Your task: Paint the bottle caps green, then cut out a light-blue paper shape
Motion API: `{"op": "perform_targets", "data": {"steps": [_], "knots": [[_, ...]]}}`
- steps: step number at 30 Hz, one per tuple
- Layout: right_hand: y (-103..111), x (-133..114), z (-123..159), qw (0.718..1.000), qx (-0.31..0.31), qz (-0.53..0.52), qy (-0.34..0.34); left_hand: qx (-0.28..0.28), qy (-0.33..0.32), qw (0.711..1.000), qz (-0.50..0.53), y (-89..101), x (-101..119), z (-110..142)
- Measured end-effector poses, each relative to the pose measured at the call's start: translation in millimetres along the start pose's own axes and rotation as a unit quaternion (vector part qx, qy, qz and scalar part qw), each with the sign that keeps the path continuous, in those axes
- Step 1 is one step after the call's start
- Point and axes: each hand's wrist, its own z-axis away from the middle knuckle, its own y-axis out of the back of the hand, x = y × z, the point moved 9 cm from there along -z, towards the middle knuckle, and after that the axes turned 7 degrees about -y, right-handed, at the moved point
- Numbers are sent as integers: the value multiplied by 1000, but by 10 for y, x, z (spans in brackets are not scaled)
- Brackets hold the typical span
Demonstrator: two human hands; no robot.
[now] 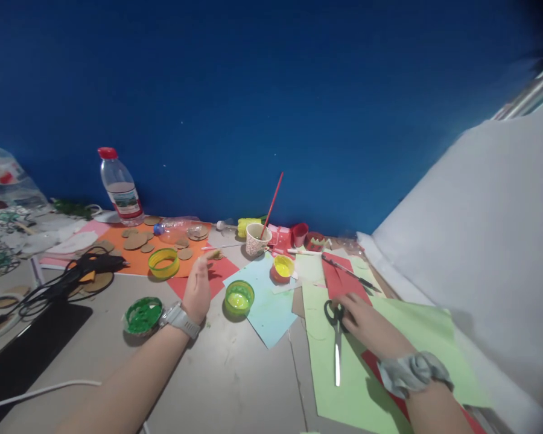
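Note:
My left hand [197, 293], a grey watch on its wrist, hovers over the table near the red paper [224, 274]. Its fingers stretch forward and hold nothing. To its left is a cup of green paint [143, 315]; to its right, a green plastic ring-shaped cup [239, 298] with light paint inside. My right hand [366, 324], a grey scrunchie at the wrist, has its fingers closed at the black handles of a pair of scissors [337, 352]. The silver blades point toward me over light green paper [319, 367]. Part of the handle is hidden behind the fingers.
A paper cup [257, 242] with a red stick, a yellow paint cup [283, 268] and a black pen [350, 273] lie beyond my hands. At left are a yellow ring [163, 264], cardboard discs [136, 241], a water bottle [122, 193] and black cables [72, 274]. A blue wall rises behind.

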Motion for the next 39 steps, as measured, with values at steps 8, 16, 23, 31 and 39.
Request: {"op": "perform_targets", "data": {"steps": [8,16,23,31,39], "knots": [[-11,8,72,998,-38,-29,-33,9,4,999,36,9,11,35],[30,-99,157,997,-53,-61,9,25,23,999,37,41,-40,42],[231,24,171,993,59,-88,-60,19,35,998,52,35,-49,39],[444,559,245,957,157,-21,-241,14,15,999,27,61,-34,10],[370,710,224,954,112,38,-276,-31,-12,999,39,6,41,22]]}}
